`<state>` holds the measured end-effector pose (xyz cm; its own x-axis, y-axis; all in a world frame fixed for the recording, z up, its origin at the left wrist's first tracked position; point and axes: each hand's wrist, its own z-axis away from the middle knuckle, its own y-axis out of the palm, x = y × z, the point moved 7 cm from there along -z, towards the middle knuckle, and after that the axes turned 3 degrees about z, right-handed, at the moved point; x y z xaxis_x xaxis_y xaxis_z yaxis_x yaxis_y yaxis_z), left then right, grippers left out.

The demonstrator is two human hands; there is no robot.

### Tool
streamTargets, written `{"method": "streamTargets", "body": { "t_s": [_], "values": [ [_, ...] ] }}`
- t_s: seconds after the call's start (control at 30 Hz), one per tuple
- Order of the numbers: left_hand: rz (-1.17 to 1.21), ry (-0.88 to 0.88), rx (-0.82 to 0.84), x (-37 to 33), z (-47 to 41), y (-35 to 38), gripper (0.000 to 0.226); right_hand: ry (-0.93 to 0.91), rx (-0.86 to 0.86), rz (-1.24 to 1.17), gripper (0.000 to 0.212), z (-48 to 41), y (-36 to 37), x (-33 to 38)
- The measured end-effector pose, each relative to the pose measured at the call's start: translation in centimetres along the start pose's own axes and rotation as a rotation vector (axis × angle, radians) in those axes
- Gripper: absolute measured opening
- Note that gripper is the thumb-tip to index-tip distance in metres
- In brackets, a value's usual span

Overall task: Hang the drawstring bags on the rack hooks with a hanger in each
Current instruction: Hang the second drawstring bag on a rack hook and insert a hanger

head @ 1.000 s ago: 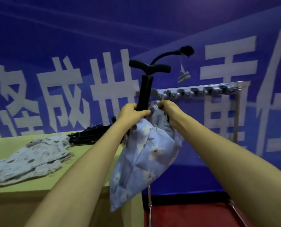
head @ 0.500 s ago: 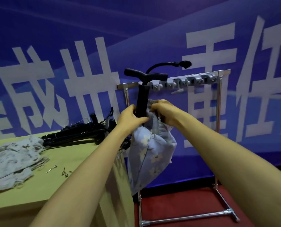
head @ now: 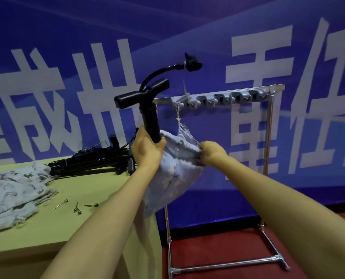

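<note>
Both bare forearms reach forward from the bottom of the view, and the two hands meet in front of the rack at the mouth of a pale blue floral drawstring bag [head: 175, 174].

The left hand [head: 147, 150] is raised with the back of the hand toward the camera. Its fingers are curled round the lower barrel of a black hand pump [head: 149, 117], just where the barrel goes into the bag. The pump stands nearly upright with its top leaning a little left. Its T-handle sits clear above the hand, and its curved hose rises to a nozzle [head: 192, 63].

The right hand [head: 213, 153] is just to the right at about the same height. Its fingers are clenched on the gathered rim of the bag, bunching the cloth.

The bag's body sags below and between the two wrists, beside the desk's right edge. A thin drawstring [head: 178, 117] with a knot runs from the bag's mouth up to the left end of the grey row of hooks [head: 224, 98] on the metal rack [head: 269, 127].

On the yellow-green desk [head: 97, 188] lie a heap of more printed bags [head: 12, 194], a dark pile of pumps [head: 91, 162] and three small metal needles [head: 75, 206]. A blue banner [head: 67, 37] with white characters hangs behind.
</note>
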<state>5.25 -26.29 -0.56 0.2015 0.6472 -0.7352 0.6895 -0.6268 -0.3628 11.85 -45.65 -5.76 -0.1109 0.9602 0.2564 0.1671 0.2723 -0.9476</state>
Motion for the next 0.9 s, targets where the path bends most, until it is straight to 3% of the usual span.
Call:
{"method": "streamTargets", "body": {
  "t_s": [0.07, 0.13, 0.23, 0.3, 0.37, 0.5, 0.6, 0.77, 0.9],
  "values": [
    [-0.007, 0.016, -0.021, 0.3, -0.3, -0.2, 0.031, 0.151, 0.020, -0.008, 0.013, 0.4, 0.1, -1.8],
    [-0.018, 0.032, -0.032, 0.7, -0.3, -0.2, 0.028, 0.297, 0.078, -0.183, 0.021, 0.7, 0.3, -3.0],
    [-0.015, 0.006, -0.043, 1.5, 0.2, 0.1, 0.028, 0.506, 0.297, -0.945, 0.031, 1.5, 2.3, -2.7],
    [-0.005, -0.056, -0.021, 1.8, 0.8, 0.4, 0.030, 0.507, 0.384, -1.237, 0.026, 1.3, 2.8, -1.7],
    [-0.042, -0.086, -0.007, 1.9, 1.4, 0.8, 0.032, 0.497, 0.399, -1.301, 0.023, 0.9, 3.0, -1.2],
    [-0.066, -0.082, 0.050, 2.4, 1.9, 1.8, 0.032, 0.423, 0.303, -1.490, 0.038, 0.7, 2.1, 0.5],
    [0.115, -0.118, 0.223, 3.1, 2.4, 3.8, 0.029, 0.333, 0.264, -1.683, 0.028, 0.6, 1.4, 2.0],
    [0.321, -0.128, 0.419, 2.2, 3.7, 5.2, 0.042, 0.218, 0.331, -1.592, 0.035, 0.5, 1.3, 2.9],
    [0.324, -0.127, 0.538, 1.5, 3.6, 5.8, 0.028, 0.187, 0.301, -1.532, 0.029, -0.3, 1.7, 3.7]
  ]
}}
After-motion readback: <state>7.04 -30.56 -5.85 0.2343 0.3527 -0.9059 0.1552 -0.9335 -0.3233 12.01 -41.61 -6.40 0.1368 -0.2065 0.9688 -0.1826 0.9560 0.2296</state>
